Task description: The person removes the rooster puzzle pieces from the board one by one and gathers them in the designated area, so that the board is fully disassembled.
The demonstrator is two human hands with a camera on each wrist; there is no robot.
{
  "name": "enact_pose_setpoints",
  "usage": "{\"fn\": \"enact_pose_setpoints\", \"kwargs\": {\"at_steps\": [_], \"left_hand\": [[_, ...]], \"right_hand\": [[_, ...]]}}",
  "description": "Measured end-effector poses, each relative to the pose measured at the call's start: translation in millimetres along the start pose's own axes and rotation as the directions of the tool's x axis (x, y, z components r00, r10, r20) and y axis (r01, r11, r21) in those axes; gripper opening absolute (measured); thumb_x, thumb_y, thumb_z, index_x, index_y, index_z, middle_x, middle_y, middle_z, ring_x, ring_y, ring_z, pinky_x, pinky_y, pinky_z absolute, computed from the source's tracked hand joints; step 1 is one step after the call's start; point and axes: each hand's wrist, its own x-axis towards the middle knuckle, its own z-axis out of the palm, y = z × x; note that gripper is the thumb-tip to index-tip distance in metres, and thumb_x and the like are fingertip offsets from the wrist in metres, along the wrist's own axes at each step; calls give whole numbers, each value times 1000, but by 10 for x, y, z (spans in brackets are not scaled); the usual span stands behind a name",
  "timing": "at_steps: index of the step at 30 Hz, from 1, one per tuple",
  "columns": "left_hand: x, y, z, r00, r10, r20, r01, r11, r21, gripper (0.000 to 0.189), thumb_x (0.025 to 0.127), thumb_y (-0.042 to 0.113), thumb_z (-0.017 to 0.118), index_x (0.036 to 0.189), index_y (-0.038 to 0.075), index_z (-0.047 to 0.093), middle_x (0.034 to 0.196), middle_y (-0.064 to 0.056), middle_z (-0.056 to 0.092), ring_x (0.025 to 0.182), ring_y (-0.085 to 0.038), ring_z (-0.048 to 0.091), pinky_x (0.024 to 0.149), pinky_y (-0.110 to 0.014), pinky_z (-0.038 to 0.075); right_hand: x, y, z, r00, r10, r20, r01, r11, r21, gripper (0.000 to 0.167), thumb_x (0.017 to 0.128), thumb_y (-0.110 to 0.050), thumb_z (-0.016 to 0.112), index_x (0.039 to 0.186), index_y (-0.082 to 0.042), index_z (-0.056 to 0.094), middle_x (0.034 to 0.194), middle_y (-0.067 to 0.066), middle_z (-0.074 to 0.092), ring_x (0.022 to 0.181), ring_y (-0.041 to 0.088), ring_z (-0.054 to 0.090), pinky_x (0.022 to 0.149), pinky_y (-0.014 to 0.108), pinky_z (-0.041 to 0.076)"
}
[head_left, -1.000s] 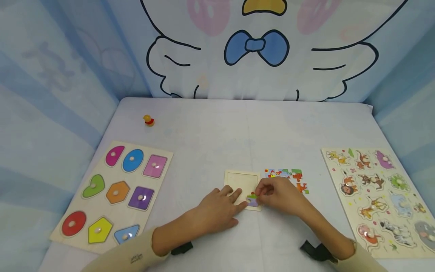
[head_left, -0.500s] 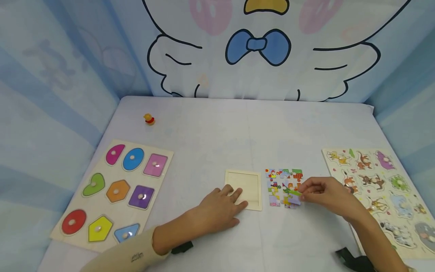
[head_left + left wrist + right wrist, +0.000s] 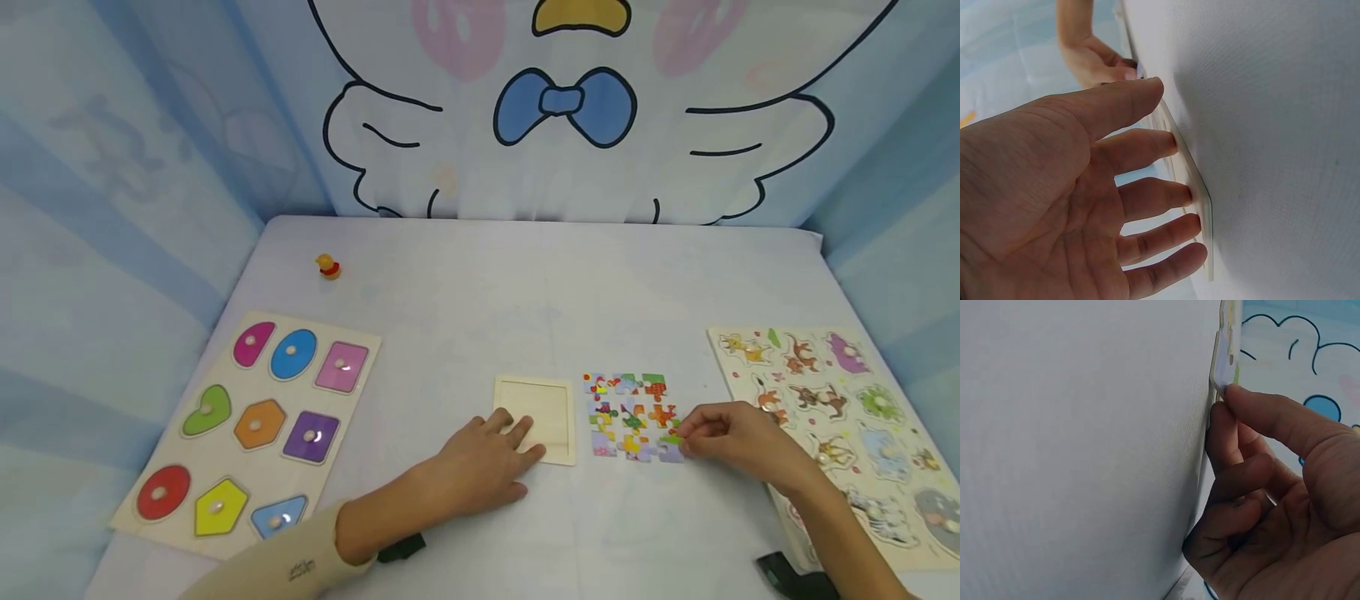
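My left hand [image 3: 483, 467] rests with spread, nearly straight fingers on the near left part of a small wooden puzzle frame [image 3: 558, 417]. In the left wrist view its fingertips touch the frame's edge [image 3: 1200, 187]. Right of the frame, several jigsaw pieces [image 3: 632, 417] lie in rows close together. My right hand [image 3: 738, 442] pinches a purple and green jigsaw piece [image 3: 670, 450] at the near right corner of these rows. In the right wrist view that piece [image 3: 1222, 369] sits between thumb and index finger, low over the cloth.
A shape board [image 3: 255, 433] with knobbed pieces lies on the left of the white table [image 3: 480, 283]. An animal puzzle board [image 3: 832, 433] lies at right, partly under my right forearm. A small yellow and red toy figure [image 3: 327, 267] stands at the back left.
My right hand has carried the purple and green piece from the frame rightward, lowering it at the near right corner of the jigsaw rows. My left hand has stayed put.
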Motion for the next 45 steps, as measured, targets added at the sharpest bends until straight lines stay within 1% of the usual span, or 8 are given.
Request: {"fn": "enact_pose_setpoints", "kwargs": {"at_steps": [4,7,13,22,26,32,39,45], "left_hand": [[14,-10,0,1000,10,-26,-10,1000,14,54,96,52,57,146,32,51,153,-4,41,130,-25,40,96,-42,45],[34,-23,-11,999,14,-40,-13,1000,26,54,96,52,57,146,31,51,152,-4,42,130,-25,41,95,-41,46],[30,-30,-7,1000,18,-13,-17,999,29,53,97,52,56,146,32,51,152,-4,43,129,-25,42,94,-40,46],[3,-59,14,998,9,-56,-9,1000,6,53,96,50,58,145,29,53,151,-6,44,129,-26,42,95,-42,46],[3,-67,16,997,10,-70,-11,1000,-20,52,96,49,59,144,28,54,150,-7,44,129,-26,42,96,-43,45],[34,-79,24,996,14,-93,-15,1000,-11,51,96,49,59,142,28,56,149,-7,46,127,-26,44,95,-43,46],[76,-68,38,996,28,-88,-29,1000,-2,50,96,50,58,142,29,56,149,-6,47,126,-26,44,94,-43,46],[102,-65,26,996,34,-86,-33,999,8,50,96,50,58,142,29,56,148,-5,47,126,-26,44,94,-42,46]], "right_hand": [[10,-22,-5,999,-41,-34,38,996,-82,10,85,-17,76,91,-10,72,77,-1,66,70,17,60,63,28,46],[14,-24,-28,997,-52,-57,45,991,-124,8,85,-17,76,90,-11,72,77,-2,66,70,17,59,62,28,45],[15,26,25,998,-25,-52,19,993,-118,9,84,-17,77,89,-11,73,76,-2,66,70,17,58,62,28,44],[60,-39,35,990,-100,-96,80,979,-190,7,84,-14,77,86,-9,72,74,-4,65,68,15,58,59,28,44],[72,-53,36,991,-88,-98,68,978,-195,7,84,-14,76,86,-8,72,74,-4,65,68,15,58,59,29,45],[103,-51,36,990,-80,-115,54,976,-210,7,84,-15,75,85,-10,71,74,-4,64,69,15,59,60,29,46],[49,-10,44,991,-69,-116,41,973,-226,8,85,-19,76,87,-12,72,75,-5,65,70,14,59,61,30,46],[8,-13,26,990,-75,-121,46,974,-224,10,90,-22,71,90,-12,73,79,-6,68,74,14,61,62,30,47]]}}
